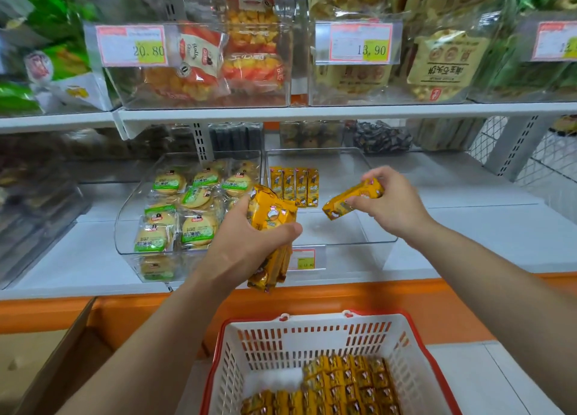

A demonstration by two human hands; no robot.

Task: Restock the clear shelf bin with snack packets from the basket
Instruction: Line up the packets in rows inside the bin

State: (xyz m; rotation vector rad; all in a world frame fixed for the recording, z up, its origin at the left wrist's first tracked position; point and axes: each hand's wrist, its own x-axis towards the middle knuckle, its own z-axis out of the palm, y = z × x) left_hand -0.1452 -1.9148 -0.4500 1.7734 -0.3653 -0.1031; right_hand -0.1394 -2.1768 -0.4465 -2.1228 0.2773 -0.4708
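— One basket (312, 342) stood below the shelf (474, 236), yellow packets (352, 386) piled inside. And the bin (340, 230)?

— It sat on the shelf, nearly bare, a row (295, 187) of four upright at its back. The left hand (246, 246) gripped a stack (271, 217) at the bin's front edge; the right hand (396, 205) pinched one packet (352, 199) over the bin.

Basket (265, 346) front beyond the bottom edge — price tag (305, 259) print illegible.
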